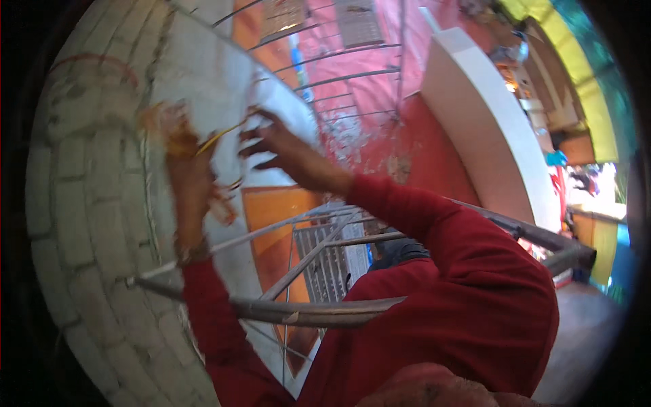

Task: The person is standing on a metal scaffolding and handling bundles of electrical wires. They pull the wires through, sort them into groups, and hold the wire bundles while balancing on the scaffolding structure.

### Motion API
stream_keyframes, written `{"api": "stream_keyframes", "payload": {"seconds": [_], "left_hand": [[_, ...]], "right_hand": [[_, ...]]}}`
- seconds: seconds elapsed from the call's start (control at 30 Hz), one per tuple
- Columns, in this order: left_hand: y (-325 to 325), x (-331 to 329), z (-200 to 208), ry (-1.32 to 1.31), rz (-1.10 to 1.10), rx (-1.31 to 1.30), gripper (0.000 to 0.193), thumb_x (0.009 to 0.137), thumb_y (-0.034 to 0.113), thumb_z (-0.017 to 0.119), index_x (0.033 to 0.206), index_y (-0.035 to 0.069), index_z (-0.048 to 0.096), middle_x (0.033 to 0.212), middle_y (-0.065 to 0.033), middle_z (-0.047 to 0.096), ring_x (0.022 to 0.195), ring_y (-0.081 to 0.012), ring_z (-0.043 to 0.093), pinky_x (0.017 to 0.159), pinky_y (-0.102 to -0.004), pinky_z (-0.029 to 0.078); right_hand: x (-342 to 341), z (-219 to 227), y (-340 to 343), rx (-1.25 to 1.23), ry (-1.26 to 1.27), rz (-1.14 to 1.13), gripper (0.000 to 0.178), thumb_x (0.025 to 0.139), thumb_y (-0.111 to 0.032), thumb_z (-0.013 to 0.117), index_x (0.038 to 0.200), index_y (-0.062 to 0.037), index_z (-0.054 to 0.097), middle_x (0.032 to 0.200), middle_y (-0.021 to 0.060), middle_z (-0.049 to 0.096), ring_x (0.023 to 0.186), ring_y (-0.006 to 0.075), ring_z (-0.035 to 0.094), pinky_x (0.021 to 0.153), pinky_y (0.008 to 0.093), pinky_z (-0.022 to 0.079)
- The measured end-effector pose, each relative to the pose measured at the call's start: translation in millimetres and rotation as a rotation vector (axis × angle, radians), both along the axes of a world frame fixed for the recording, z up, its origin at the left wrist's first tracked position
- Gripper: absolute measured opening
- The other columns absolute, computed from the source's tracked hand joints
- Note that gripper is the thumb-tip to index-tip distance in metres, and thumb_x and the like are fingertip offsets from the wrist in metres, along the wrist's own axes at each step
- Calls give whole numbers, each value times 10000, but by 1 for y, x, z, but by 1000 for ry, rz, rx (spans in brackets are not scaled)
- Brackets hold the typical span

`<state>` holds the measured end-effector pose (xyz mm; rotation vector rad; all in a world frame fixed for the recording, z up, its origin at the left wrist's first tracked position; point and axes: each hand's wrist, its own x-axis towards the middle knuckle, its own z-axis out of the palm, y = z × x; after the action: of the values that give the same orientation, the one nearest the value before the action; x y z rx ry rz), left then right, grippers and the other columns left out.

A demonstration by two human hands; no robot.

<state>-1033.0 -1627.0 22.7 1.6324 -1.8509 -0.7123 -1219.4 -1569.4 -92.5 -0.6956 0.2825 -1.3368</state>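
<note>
**Red sweater (pixel 461 319) sleeves stretch out beside a whitish brick wall (pixel 81 210)**

Left hand (pixel 188 166), blurred and nearest the brick wall, is closed around a yellow strand (pixel 220 138). That strand slants away from the wall toward the right hand (pixel 288 152), whose fingers spread; whether their tips pinch its end, I cannot tell. Below both hands, a metal tube frame (pixel 332 312) has one corner near the wall. Well apart from the wall stands a pale curved-looking panel (pixel 478 95).

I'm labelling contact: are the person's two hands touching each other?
No, a gap shows between the left hand and the right hand.
</note>
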Motion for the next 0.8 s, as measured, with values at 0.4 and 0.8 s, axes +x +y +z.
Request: {"api": "stream_keyframes", "payload": {"seconds": [0.4,0.8], "left_hand": [[25,-45,-56,271,-330,172,327,865,46,783,1128,10,591,848,-24,640,725,-120,622,633,-288,521],[5,-16,-63,710,-213,772,257,978,164,616,1190,18,601,996,-75,676,831,-180,677,715,-341,585]], "right_hand": [[-3,-30,-17,-362,670,-330,530,1007,36,582,1494,25,373,1360,165,602,1193,221,654,977,347,538],[22,-22,15,-7,360,11,867,1033,-438,647,1603,-22,143,1414,156,465,1296,238,502,1071,379,457]]}}
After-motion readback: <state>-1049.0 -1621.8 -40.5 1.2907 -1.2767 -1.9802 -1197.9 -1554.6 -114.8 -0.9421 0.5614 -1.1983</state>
